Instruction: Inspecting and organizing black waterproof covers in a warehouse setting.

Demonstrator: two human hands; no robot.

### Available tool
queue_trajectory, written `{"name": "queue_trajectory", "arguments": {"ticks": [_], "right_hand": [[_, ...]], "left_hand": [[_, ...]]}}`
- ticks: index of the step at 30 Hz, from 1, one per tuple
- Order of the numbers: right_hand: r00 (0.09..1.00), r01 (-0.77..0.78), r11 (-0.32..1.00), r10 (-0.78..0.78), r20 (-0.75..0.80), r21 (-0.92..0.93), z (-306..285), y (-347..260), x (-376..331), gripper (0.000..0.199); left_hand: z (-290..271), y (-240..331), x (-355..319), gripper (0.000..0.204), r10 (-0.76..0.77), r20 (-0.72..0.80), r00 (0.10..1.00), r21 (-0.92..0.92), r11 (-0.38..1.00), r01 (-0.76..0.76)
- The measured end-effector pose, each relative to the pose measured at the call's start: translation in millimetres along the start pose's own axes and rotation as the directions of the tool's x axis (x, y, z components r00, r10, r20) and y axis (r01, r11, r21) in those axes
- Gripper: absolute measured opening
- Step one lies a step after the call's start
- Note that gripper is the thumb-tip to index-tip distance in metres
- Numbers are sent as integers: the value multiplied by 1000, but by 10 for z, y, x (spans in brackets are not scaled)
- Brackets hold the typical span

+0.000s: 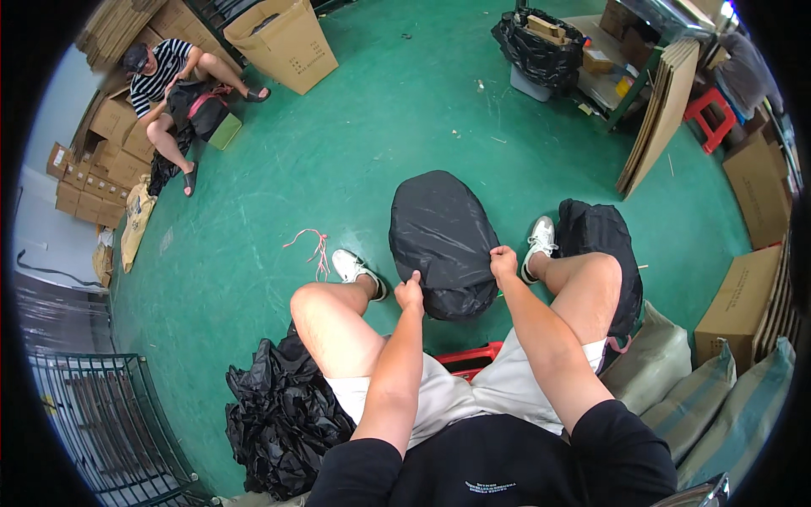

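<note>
Between my feet stands a bulky rounded black bundle (443,224), smooth and shiny over its top, with a looser, crumpled lower end. A fold or edge runs across it near my hands. My left hand (410,292) is closed on the black material at the near left side. At the near right side, my right hand (503,262) pinches the same black material. What is inside the bundle is hidden.
A second black bag (600,245) lies beside my right leg. Crumpled black plastic bags (283,414) are heaped at my left. Pink string (319,249) lies on the green floor. Woven sacks (697,397) and cartons (739,291) stand right. Another person (169,80) sits far left.
</note>
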State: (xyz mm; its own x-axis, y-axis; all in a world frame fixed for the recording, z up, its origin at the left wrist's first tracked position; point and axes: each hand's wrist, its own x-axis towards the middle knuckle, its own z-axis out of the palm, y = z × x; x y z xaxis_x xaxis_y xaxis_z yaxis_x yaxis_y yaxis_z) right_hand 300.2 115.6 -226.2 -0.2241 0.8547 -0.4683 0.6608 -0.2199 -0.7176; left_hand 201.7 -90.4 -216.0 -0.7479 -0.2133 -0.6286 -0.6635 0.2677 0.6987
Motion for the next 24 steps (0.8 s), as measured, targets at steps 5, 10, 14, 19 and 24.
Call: {"name": "queue_trajectory", "arguments": {"ticks": [5, 10, 14, 19, 24], "right_hand": [[988, -153, 966, 142, 65, 208, -132, 159, 136, 13], [837, -397, 898, 269, 477, 191, -267, -24, -8, 18], [817, -351, 933, 263, 513, 80, -322, -21, -163, 17], [861, -140, 969, 220, 458, -202, -457, 125, -192, 27], [885, -1, 903, 201, 421, -429, -434, -73, -325, 20]], "left_hand": [[45, -151, -428, 47, 138, 220, 966, -131, 985, -111], [-80, -204, -278, 32, 11, 304, 953, 77, 996, -36], [-258, -270, -313, 29, -22, 404, 914, 194, 979, -62], [-288, -274, -418, 29, -47, 533, 845, 383, 904, -191], [-489, -351, -365, 23, -167, 554, 815, 703, 619, -351]]}}
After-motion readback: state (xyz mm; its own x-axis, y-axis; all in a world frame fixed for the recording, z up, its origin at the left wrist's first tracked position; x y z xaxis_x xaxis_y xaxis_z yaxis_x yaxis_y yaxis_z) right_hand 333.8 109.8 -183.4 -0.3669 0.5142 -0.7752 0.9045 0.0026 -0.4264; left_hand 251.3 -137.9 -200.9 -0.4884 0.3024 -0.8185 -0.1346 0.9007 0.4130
